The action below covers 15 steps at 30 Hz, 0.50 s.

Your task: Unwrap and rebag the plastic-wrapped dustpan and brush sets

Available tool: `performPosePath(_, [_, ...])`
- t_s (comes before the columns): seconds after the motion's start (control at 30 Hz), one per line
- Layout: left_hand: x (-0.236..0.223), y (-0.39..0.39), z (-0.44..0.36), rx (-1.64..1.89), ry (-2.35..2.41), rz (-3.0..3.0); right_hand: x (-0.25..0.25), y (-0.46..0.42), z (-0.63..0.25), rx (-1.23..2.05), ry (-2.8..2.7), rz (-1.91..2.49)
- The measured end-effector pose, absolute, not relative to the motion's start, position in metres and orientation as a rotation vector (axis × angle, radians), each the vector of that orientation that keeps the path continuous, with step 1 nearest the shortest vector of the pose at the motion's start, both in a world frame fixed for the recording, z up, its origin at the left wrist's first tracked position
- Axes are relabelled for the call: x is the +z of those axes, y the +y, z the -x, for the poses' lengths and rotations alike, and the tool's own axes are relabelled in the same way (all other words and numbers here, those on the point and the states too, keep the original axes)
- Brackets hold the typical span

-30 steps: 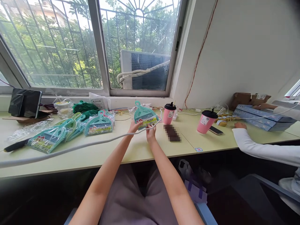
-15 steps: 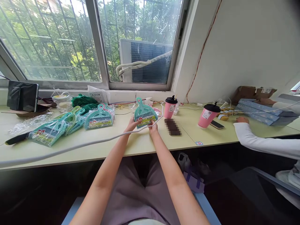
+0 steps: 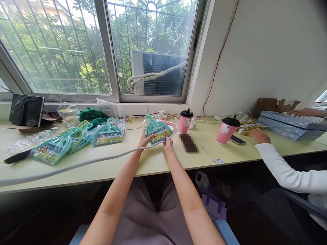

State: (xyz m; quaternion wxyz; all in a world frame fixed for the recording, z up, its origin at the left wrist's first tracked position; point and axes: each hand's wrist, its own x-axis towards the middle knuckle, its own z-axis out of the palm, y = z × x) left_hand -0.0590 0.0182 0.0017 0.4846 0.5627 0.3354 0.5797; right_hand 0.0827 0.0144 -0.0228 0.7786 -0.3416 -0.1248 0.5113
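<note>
"Head view: where's the wrapped dustpan set [image 3: 158, 128], going by the upright pink cup [image 3: 184, 125]?"

"Left of that cup and near it, between both hands, tilted, its handle at the far end. I can't tell whether its lower edge rests on the table [image 3: 158, 164]."

"And the grip?"

"The left hand [image 3: 144, 140] has the side away from the cup, thumb over the front; the right hand [image 3: 168, 144] has the lower corner nearer the cup. Both seem to be pinching the set, though the fingers behind it are hidden."

"Which step is in hand?"

"Handling, I'd judge: the set held front up in two hands, its clear wrapping apparently on."

"What would the next move call for?"

"Probably a steady two-handed hold, and heed of the white cable [image 3: 122, 153], which crosses before the hands and loops up just left of the cup. Other wrapped sets [image 3: 108, 135] lie farther left of it, well apart."
</note>
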Motion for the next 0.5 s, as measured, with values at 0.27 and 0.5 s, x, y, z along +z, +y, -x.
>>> performPosePath(0.27, [0.000,0.007,0.049,1.255,0.701,-1.395,-0.024,0.016,-0.083,1.073,-0.298,0.686])
performPosePath(0.5, [-0.002,0.013,0.050,1.426,0.803,-1.192,-0.023,0.019,-0.080,1.207,-0.455,0.577])
